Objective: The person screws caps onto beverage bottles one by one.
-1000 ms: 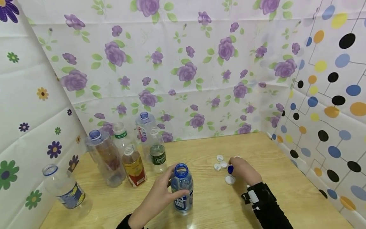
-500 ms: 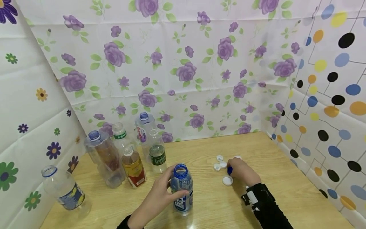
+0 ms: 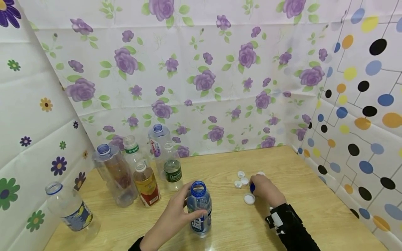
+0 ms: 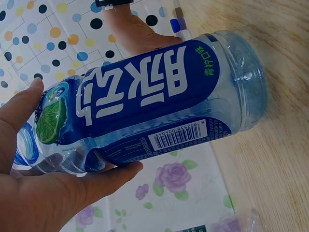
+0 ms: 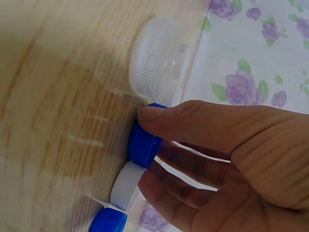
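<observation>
My left hand [image 3: 176, 212] holds an uncapped blue plastic bottle [image 3: 200, 225] upright on the table, thumb and fingers around its upper part. In the left wrist view the bottle's label [image 4: 145, 87] shows large white characters and a lime slice. Farther right, my right hand [image 3: 266, 189] is down at the tabletop, pinching a blue bottle cap [image 5: 144, 147]. A white cap [image 5: 126, 186] touches that cap in the right wrist view, and a larger translucent cap [image 5: 152, 60] lies on its other side. Another blue cap [image 5: 108, 221] shows at the lower edge.
Several uncapped bottles stand at the left, among them a tall clear bottle [image 3: 119, 177], a red-and-yellow-labelled bottle [image 3: 147, 186] and a green-labelled bottle [image 3: 173, 170]. A wide-necked bottle [image 3: 76, 214] is nearest the left edge. Small white caps [image 3: 244, 181] lie beside my right hand. Patterned sheets surround the table.
The large white cap near my right hand has shifted slightly to the left. My right hand has moved very little, and my left hand keeps holding the bottle in place.
</observation>
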The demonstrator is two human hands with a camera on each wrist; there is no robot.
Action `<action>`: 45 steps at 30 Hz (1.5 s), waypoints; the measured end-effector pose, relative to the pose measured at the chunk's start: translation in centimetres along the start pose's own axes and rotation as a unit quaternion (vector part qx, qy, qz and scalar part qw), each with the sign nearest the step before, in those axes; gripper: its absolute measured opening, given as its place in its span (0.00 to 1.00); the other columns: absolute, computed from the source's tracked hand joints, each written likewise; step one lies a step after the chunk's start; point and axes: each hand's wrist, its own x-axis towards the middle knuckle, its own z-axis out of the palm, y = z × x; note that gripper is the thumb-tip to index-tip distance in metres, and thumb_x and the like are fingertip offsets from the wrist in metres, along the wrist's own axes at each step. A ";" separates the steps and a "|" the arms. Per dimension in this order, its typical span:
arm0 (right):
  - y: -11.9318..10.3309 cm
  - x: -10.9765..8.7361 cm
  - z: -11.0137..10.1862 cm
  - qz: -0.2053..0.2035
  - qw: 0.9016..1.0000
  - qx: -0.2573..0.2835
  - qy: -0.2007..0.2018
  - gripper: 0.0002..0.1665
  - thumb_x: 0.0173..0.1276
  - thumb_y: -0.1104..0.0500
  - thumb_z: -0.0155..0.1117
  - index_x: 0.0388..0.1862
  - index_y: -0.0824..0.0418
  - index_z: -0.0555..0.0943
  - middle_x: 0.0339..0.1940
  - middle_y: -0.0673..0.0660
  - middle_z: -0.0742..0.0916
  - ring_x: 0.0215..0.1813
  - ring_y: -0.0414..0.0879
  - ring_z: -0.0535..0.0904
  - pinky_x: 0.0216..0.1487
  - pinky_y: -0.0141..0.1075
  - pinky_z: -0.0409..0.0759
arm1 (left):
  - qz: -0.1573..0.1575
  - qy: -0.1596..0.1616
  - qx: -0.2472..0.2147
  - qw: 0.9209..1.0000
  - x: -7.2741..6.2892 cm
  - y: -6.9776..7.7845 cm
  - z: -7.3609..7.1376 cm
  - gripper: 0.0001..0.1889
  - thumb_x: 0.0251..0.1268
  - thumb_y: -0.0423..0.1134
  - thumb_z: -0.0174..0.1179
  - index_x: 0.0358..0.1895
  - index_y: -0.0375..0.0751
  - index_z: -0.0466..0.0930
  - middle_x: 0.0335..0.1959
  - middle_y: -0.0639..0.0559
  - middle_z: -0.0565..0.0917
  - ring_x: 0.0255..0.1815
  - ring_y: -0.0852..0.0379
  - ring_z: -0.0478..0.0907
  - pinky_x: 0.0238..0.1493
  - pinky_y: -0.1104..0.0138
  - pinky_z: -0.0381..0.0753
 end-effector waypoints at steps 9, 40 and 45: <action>-0.5 -0.3 -0.1 -0.007 1.000 -0.006 0.019 0.11 0.61 0.78 0.65 0.27 0.66 0.77 0.23 0.54 0.70 0.29 0.47 0.64 0.32 0.37 0.60 | -0.001 -0.004 -0.001 1.000 0.1 0.0 0.0 0.44 0.61 0.51 0.73 0.77 0.46 0.60 0.68 0.44 0.74 0.68 0.39 0.73 0.62 0.42 0.78; -17.0 -8.2 -5.6 -0.299 0.913 0.113 0.253 0.29 0.60 0.65 0.79 0.60 0.57 0.79 0.58 0.53 0.81 0.56 0.44 0.81 0.51 0.33 0.86 | 0.031 -0.008 0.000 0.999 0.0 -0.1 0.1 0.41 0.64 0.49 0.71 0.77 0.50 0.60 0.68 0.47 0.75 0.68 0.42 0.74 0.61 0.45 0.80; -17.8 -7.9 -4.4 -0.351 0.875 0.183 0.279 0.31 0.64 0.68 0.74 0.64 0.55 0.77 0.61 0.55 0.79 0.59 0.47 0.80 0.55 0.32 0.83 | 0.030 -0.018 -0.014 0.999 -0.2 -0.1 -0.1 0.41 0.65 0.50 0.70 0.78 0.54 0.58 0.68 0.49 0.75 0.68 0.46 0.74 0.62 0.49 0.80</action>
